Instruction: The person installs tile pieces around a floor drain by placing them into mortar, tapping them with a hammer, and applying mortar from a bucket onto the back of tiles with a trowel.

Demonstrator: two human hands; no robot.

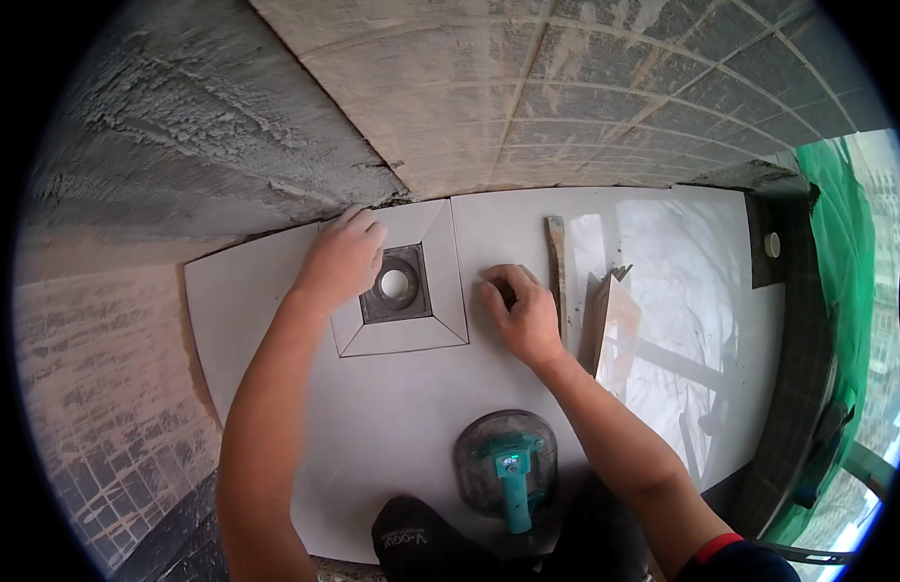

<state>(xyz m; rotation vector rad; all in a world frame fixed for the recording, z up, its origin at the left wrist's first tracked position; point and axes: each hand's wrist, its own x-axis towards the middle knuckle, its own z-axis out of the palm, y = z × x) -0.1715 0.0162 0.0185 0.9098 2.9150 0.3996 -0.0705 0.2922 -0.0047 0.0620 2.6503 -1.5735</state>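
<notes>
A square grey floor drain [419,303] with a round pale hole sits within a frame of mitred light tile strips [401,337]. My left hand [341,257] lies over the left side of this frame, fingers bent and pointing to the wall. It covers much of the left strip, and its fingertips are partly hidden. To the right of the frame, my right hand [526,312] is just above or on the large white floor tile [392,417]. Its thumb and fingers are curled round a dark gap; what they hold, if anything, cannot be made out.
A teal-handled tool with a round dark pad [513,475] stands near my feet. Right of my right hand lie a narrow dirty bar [556,262] and several thin tile pieces [610,325]. Tiled and rough cement walls [227,116] enclose the back; green netting [843,213] hangs at right.
</notes>
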